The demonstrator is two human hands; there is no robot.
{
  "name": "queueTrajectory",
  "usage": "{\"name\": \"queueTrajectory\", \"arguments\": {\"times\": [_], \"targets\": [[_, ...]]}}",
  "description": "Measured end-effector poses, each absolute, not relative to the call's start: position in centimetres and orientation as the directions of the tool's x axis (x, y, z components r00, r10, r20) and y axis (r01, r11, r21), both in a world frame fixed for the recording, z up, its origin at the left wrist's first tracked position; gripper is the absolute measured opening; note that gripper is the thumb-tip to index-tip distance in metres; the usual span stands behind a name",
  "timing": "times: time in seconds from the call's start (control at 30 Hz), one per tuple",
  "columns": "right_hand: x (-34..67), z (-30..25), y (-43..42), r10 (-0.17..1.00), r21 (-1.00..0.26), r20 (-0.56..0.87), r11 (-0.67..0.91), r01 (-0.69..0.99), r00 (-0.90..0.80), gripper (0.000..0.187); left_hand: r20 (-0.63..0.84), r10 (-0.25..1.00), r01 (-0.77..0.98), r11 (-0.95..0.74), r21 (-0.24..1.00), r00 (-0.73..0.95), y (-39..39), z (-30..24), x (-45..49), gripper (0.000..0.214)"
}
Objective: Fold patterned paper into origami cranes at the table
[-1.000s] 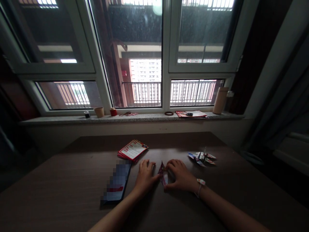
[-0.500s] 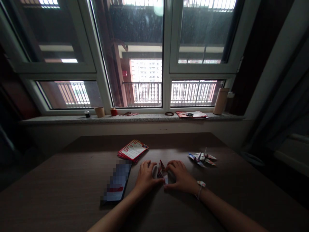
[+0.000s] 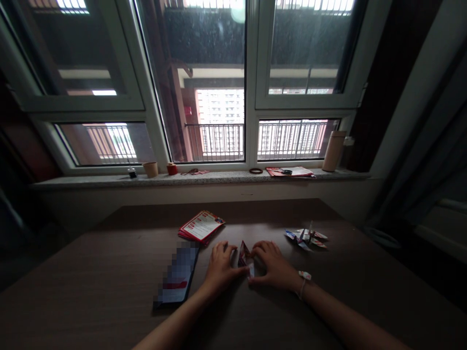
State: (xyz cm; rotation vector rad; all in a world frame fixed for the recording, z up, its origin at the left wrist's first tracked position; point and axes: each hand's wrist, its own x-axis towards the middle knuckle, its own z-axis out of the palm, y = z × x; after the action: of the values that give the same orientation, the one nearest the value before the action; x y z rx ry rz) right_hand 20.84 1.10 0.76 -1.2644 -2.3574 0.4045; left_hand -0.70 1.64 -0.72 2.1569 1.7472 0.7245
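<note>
Left hand and right hand around folded paper, lower edge hidden.

It is dim in here. Nearly all the light comes through the window in the upper half of the frame, where the building outside is bright and washed out. A pale glare spot sits on the glass at top centre. The table lies in shade. The left hand and right hand look dark, and the folded paper between them shows little detail. The window frames bow toward the edges, the corners go nearly black, and the flat object at lower centre-left is pixelated.
</note>
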Motion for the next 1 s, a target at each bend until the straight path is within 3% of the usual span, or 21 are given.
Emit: {"name": "queueTrajectory", "arguments": {"times": [0.6, 1.0], "targets": [[20.8, 0.8, 1.2, 0.848, -0.456, 0.218, 0.527, 0.717, -0.484, 0.069, 0.253, 0.963, 0.707, -0.244, 0.664, 0.094, 2.5, -0.8, -1.6, 0.045], [20.8, 0.9, 1.1, 0.848, -0.47, 0.218, 0.525, 0.71, -0.483, 0.069, 0.291, 0.956, 0.726, -0.223, 0.651, 0.033, 2.1, -0.9, -1.1, 0.049]]}}
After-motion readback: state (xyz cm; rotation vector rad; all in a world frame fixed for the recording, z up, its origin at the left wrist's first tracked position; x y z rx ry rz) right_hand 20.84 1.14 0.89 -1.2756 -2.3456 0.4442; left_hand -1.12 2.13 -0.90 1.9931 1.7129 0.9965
